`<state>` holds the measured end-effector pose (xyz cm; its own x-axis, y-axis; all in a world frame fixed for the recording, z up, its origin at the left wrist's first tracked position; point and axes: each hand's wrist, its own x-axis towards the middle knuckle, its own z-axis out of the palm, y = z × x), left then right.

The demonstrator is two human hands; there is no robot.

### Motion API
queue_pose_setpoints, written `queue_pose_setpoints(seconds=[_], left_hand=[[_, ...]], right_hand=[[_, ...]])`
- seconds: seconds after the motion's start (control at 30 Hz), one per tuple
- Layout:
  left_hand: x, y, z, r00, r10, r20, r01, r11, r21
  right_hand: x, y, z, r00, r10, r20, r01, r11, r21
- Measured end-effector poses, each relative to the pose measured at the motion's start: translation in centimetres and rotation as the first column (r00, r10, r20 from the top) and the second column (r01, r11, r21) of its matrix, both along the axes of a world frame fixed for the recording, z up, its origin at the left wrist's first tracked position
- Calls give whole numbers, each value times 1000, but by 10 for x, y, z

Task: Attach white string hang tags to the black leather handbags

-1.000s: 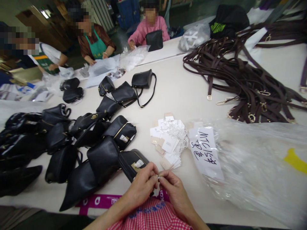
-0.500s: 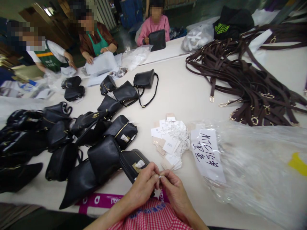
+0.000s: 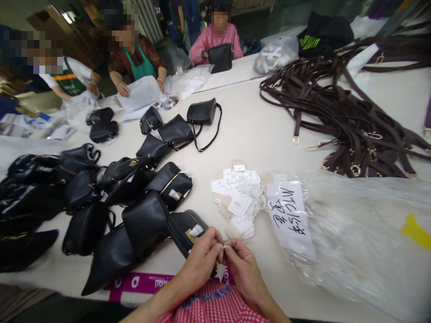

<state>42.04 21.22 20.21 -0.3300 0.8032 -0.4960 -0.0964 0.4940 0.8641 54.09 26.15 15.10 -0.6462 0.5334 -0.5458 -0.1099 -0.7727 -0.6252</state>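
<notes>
My left hand (image 3: 206,252) and my right hand (image 3: 241,262) meet close to my body, fingertips pinched together around a tiny white piece (image 3: 225,246), too small to make out fully. Just under the fingers, a pale tag-like scrap (image 3: 220,272) shows, partly hidden. A black handbag (image 3: 189,229) with a gold zipper and white-wrapped hardware lies against my left hand, its near end covered by it. Beyond my fingers is a pile of white and beige hang tags (image 3: 238,204) with white strings.
Many black bags (image 3: 144,224) crowd the table's left side. Dark brown straps (image 3: 340,107) with gold buckles heap at right. A clear plastic bag (image 3: 357,233) holds a handwritten paper (image 3: 291,220). Purple printed tape (image 3: 144,282) runs along the near edge. Several people work across the table.
My hands keep nearly the same pinch, with only slight finger motion. Across the table, a co-worker in a green apron has shifted a hand on a translucent sheet.
</notes>
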Motion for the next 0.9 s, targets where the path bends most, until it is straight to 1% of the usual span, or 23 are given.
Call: queue_pose_setpoints(seconds=[0.2,0.27,0.4,0.67,0.77,0.9], left_hand=[[-1,-1,-1,1000,26,2,-26,1000,14],[-2,0,0,1000,21,14,-21,1000,11],[-4,0,2,1000,-28,9,28,999,-15],[-3,-1,-1,980,-89,-179,77,994,-71],[-3,0,0,976,-80,-201,70,996,-57],[-3,0,0,983,-26,-179,21,999,-25]], right_hand=[[-1,1,0,1000,26,-2,-26,998,52],[-1,1,0,1000,13,-1,-13,999,32],[-1,2,0,1000,-7,23,8,1000,-5],[1,2,-2,998,-1,65,-1,1000,26],[1,3,0,995,24,93,-31,997,74],[2,6,1,986,53,160,-83,979,186]])
